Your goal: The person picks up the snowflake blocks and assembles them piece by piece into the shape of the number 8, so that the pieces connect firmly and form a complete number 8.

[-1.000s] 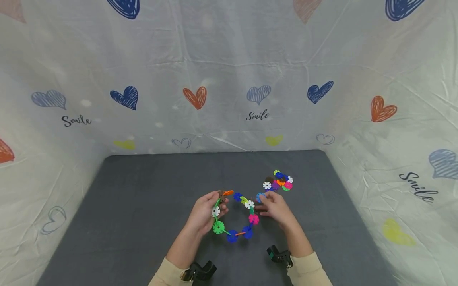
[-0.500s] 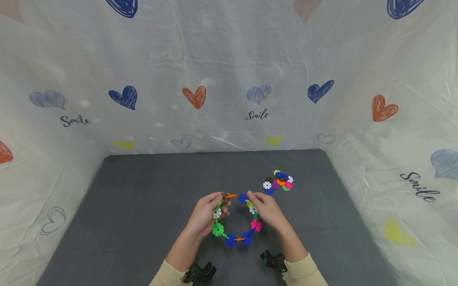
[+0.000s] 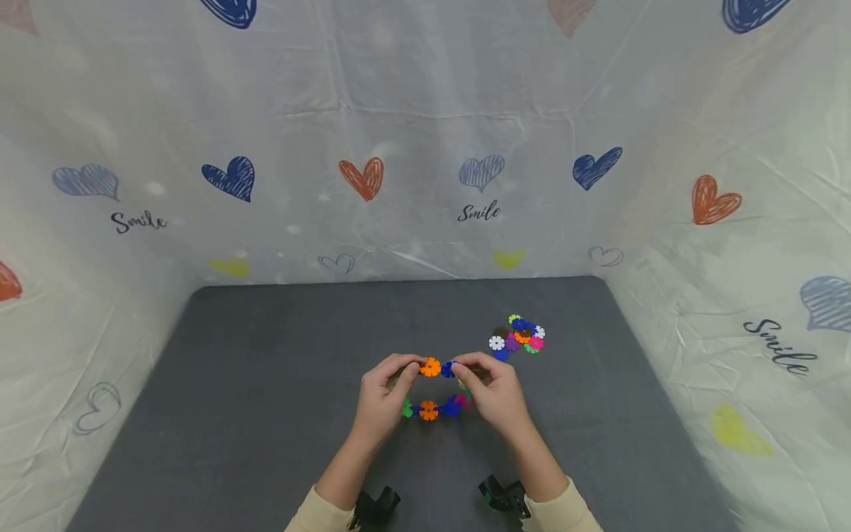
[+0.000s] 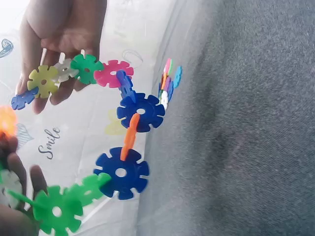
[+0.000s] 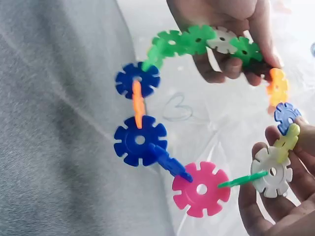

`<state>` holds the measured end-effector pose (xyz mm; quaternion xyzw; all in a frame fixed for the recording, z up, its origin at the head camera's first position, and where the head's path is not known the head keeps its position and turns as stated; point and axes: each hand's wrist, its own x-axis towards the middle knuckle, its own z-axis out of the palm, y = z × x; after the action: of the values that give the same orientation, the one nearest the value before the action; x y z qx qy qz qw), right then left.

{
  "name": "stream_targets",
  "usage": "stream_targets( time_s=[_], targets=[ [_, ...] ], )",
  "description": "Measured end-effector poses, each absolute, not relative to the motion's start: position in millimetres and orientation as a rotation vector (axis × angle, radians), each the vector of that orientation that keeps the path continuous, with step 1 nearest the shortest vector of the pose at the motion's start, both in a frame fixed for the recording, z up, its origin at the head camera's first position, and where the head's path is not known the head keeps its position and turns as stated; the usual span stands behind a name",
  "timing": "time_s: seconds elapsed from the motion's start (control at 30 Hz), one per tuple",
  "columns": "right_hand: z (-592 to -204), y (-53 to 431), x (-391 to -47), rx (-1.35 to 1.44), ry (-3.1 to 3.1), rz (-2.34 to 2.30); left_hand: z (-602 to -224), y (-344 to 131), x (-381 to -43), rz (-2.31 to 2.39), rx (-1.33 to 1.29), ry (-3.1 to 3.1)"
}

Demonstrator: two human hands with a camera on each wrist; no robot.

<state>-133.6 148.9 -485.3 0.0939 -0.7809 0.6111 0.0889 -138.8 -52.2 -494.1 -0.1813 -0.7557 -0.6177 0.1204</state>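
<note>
Notched plastic discs are linked into a ring-shaped chain, its lower part hanging below both hands. My left hand (image 3: 382,395) pinches the chain near its orange disc (image 3: 431,366), at a brown disc (image 5: 257,67) mostly hidden by fingers. My right hand (image 3: 495,391) pinches the dark blue disc (image 3: 448,369) at the other end, beside a yellow disc (image 4: 43,81). Orange and blue discs meet edge to edge in the right wrist view; whether they interlock, I cannot tell. A pink disc (image 5: 201,189) and green discs (image 4: 57,210) hang along the loop.
A pile of linked or loose coloured discs (image 3: 523,338) lies on the grey table (image 3: 279,355), beyond my right hand. Black wrist cameras sit on both wrists. A white cloth with printed hearts (image 3: 362,179) hangs behind the table and along its sides.
My right hand has moved left from beside a light blue disc onto the chain's dark blue end. Both ends have come together, the orange disc has turned face-on, and the loop's bottom has risen.
</note>
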Motion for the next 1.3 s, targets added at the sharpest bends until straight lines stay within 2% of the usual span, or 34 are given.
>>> stream_targets(
  time_s=[0.13,0.3,0.6,0.77,1.3],
  targets=[
    [-464,145,-126,0.339,-2.299,1.748,-470,-51,-131,-1.697,-0.69,-2.119],
    [-453,144,-120,0.406,-2.238,1.706,-460,-51,-129,-1.7,-0.713,-2.088],
    [-447,145,-119,0.46,-2.21,1.666,-484,-53,-136,-1.724,-0.676,-2.119],
    [-442,147,-119,0.421,-2.299,1.646,-491,-55,-140,-1.887,-0.662,-2.141],
    [-478,153,-137,0.235,-2.39,1.718,-496,-50,-147,-2.157,-0.515,-2.277]
  ],
)
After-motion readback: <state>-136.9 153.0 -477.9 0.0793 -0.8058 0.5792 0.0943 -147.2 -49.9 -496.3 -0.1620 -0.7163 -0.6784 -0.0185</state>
